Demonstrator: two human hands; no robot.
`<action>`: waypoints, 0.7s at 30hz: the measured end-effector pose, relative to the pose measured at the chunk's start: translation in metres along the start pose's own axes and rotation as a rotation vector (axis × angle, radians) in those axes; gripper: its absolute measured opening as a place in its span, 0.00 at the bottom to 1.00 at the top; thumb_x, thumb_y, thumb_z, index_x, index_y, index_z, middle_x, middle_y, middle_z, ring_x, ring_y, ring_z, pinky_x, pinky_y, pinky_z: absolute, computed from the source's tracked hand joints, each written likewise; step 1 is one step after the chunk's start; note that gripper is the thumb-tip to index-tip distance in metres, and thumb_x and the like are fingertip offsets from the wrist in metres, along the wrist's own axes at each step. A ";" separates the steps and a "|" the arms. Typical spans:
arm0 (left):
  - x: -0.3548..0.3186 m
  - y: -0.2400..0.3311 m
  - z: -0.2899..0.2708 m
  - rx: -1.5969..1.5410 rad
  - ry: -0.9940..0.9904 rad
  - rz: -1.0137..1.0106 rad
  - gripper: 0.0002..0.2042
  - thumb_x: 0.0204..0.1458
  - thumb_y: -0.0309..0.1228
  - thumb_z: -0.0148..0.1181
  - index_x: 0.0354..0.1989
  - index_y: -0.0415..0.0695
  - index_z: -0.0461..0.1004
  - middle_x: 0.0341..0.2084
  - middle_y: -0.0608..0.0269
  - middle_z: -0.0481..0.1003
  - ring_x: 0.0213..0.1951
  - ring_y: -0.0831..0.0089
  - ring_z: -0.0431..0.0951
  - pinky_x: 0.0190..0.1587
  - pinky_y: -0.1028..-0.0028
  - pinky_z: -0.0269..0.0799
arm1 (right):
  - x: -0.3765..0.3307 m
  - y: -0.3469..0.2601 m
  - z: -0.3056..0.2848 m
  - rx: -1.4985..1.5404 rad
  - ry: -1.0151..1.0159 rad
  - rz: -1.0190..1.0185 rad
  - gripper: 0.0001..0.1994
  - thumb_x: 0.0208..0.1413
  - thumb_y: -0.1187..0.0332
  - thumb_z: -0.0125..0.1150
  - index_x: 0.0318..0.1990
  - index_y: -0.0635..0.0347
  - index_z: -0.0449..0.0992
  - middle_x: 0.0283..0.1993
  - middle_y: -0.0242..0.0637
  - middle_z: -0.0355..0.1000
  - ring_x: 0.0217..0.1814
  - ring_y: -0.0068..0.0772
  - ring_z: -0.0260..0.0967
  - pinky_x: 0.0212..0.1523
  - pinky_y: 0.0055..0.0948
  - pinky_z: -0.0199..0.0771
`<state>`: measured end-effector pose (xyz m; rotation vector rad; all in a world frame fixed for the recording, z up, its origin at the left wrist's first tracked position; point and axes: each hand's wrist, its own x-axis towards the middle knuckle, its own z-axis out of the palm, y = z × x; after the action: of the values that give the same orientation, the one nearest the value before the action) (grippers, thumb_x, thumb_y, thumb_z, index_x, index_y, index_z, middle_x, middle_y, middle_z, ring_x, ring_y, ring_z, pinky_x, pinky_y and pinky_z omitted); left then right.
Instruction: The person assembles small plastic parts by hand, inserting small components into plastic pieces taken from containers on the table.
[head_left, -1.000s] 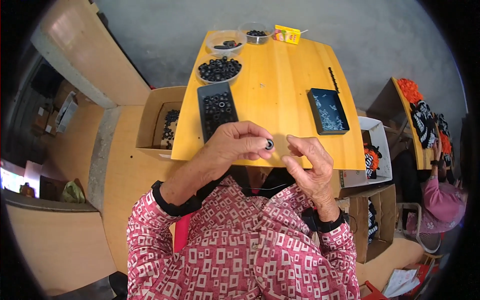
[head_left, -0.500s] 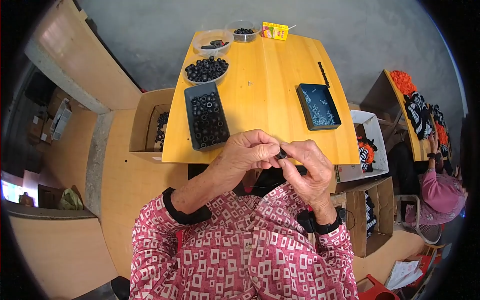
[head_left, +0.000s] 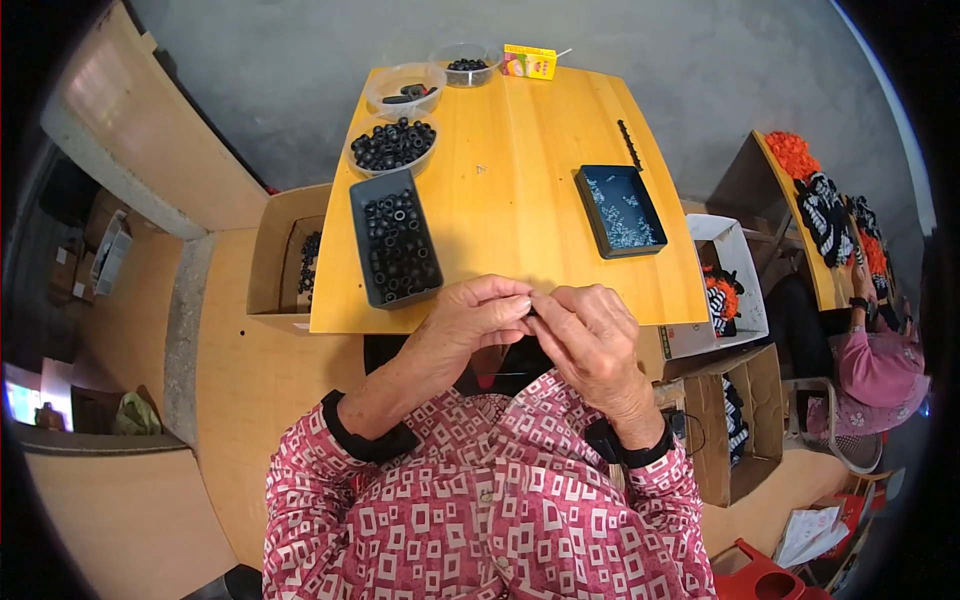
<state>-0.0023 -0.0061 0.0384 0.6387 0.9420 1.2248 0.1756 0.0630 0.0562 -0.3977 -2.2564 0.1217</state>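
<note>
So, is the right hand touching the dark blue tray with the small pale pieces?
Apart: in the head view, bare tabletop shows between the right hand and the dark blue tray.

The yellow table [head_left: 510, 215] bears trays [head_left: 634, 250], bowls [head_left: 395, 80], a carton [head_left: 529, 62], a strip [head_left: 629, 145]

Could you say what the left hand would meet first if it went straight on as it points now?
The left hand would probably meet the right hand first; whether they touch is unclear.
</note>
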 end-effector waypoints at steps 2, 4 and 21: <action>0.002 -0.007 -0.005 0.028 0.037 0.019 0.12 0.61 0.35 0.59 0.47 0.41 0.77 0.37 0.69 0.77 0.38 0.84 0.77 0.43 0.84 0.74 | -0.002 0.001 0.003 -0.005 -0.043 0.005 0.14 0.45 0.73 0.71 0.40 0.64 0.78 0.36 0.37 0.70 0.35 0.37 0.71 0.35 0.34 0.70; 0.004 -0.008 -0.007 0.038 0.030 -0.007 0.12 0.61 0.36 0.60 0.47 0.41 0.77 0.37 0.68 0.77 0.38 0.84 0.77 0.43 0.84 0.74 | -0.004 0.002 0.004 -0.040 -0.060 -0.002 0.13 0.45 0.73 0.71 0.39 0.65 0.77 0.35 0.38 0.70 0.35 0.37 0.70 0.35 0.34 0.70; -0.004 -0.015 -0.015 0.339 0.075 0.246 0.10 0.55 0.23 0.63 0.45 0.35 0.79 0.37 0.65 0.80 0.38 0.82 0.78 0.43 0.82 0.73 | -0.012 -0.004 0.014 0.401 -0.044 0.421 0.09 0.50 0.78 0.69 0.39 0.67 0.80 0.32 0.41 0.74 0.32 0.36 0.74 0.32 0.30 0.73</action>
<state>-0.0084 -0.0145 0.0199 1.0061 1.1725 1.3227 0.1712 0.0557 0.0397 -0.6468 -2.0923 0.7913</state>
